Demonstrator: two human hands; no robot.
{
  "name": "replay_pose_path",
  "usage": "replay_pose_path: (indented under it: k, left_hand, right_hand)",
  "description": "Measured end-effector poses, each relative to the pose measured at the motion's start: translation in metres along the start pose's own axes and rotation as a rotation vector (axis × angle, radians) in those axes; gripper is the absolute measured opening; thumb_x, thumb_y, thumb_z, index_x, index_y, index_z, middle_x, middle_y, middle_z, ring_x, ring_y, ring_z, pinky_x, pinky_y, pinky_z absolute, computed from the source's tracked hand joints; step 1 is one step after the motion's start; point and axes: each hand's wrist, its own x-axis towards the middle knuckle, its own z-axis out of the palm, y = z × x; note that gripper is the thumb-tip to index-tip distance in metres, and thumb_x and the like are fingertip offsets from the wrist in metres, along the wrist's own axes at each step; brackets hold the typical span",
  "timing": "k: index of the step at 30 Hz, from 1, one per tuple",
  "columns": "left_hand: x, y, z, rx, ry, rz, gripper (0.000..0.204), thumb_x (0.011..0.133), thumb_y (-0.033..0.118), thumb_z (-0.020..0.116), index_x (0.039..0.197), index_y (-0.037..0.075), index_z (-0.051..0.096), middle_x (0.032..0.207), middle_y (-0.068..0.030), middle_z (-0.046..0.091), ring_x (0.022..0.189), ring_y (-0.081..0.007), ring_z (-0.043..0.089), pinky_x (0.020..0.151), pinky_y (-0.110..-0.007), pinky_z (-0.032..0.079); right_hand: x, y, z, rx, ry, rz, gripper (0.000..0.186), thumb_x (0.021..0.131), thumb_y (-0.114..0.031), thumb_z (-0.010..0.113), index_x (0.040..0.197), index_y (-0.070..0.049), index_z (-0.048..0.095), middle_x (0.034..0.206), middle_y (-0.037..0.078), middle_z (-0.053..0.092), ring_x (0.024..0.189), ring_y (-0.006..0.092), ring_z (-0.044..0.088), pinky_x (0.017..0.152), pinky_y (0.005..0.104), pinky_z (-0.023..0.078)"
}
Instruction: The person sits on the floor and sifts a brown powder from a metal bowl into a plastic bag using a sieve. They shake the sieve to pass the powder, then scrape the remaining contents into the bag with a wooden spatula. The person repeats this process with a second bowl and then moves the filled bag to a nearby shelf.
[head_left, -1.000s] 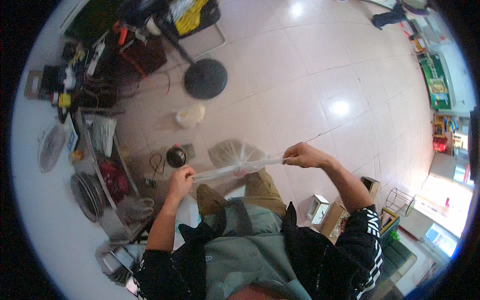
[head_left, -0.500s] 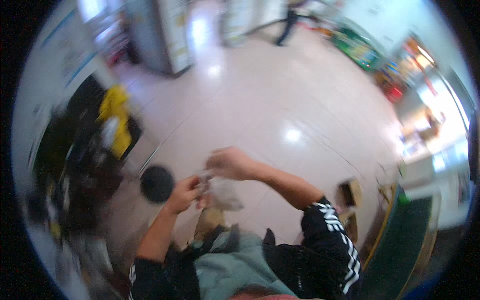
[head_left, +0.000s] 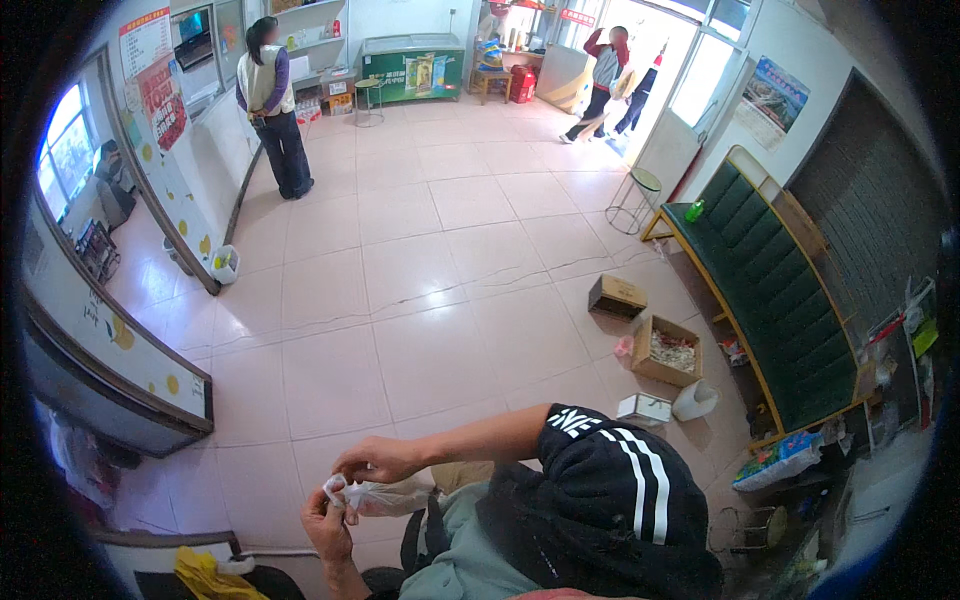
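Observation:
A clear, thin plastic bag point(head_left: 388, 498) hangs sideways in front of my body, with something pale inside that I cannot make out. Its twisted top is pinched between the thumb and fingers of my left hand point(head_left: 327, 526), at the lower left. Just above, my right hand point(head_left: 383, 460) bends in from the right with curled fingers closed at the bag's bunched neck. Part of the bag lies behind my right wrist.
On the right stand a long green bench point(head_left: 765, 290), an open carton point(head_left: 668, 352), a closed brown box point(head_left: 617, 297) and a white box point(head_left: 644, 408). A person point(head_left: 275, 105) stands far left; others are by the bright doorway. A yellow cloth point(head_left: 215, 574) lies lower left.
My view has swung right and up, bringing the bench, doorway and people into sight. Both hands, still at the bag, now appear lower and further left in the picture.

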Motion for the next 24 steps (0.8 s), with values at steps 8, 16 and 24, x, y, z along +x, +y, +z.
replay_pose_path:
  k: [8, 16, 24]
  left_hand:
    - [0.182, 0.068, -0.115, 0.093, 0.033, 0.033, 0.017, 0.094, 0.005, 0.057, 0.105, -0.005, 0.065, 0.066, -0.005, 0.056, 0.048, -0.0111, 0.049, 0.047, -0.027, 0.042]
    - [0.284, 0.131, -0.264, 0.041, 0.262, -0.069, 0.018, 0.095, 0.006, 0.055, 0.106, -0.006, 0.064, 0.063, -0.0049, 0.055, 0.048, -0.0128, 0.051, 0.048, -0.026, 0.044]
    - [0.371, 0.201, -0.453, -0.005, 0.29, 0.043, 0.015, 0.097, 0.012, 0.057, 0.097, -0.003, 0.062, 0.066, -0.0053, 0.057, 0.052, -0.012, 0.054, 0.05, -0.026, 0.046]
  right_hand:
    - [0.23, 0.093, -0.051, -0.251, 0.007, 0.037, 0.017, 0.089, -0.015, 0.064, 0.098, -0.002, 0.069, 0.087, 0.014, 0.063, 0.079, 0.0219, 0.062, 0.067, 0.0321, 0.049]
    - [0.445, 0.146, -0.027, 0.251, -0.244, 0.225, 0.03, 0.09, -0.012, 0.06, 0.117, -0.001, 0.062, 0.103, 0.011, 0.069, 0.091, 0.0206, 0.064, 0.081, 0.033, 0.051]
    - [0.658, 0.174, 0.032, 0.596, -0.282, 0.278, 0.032, 0.086, -0.002, 0.064, 0.117, 0.001, 0.058, 0.087, 0.008, 0.068, 0.085, 0.0138, 0.063, 0.078, 0.0293, 0.05]
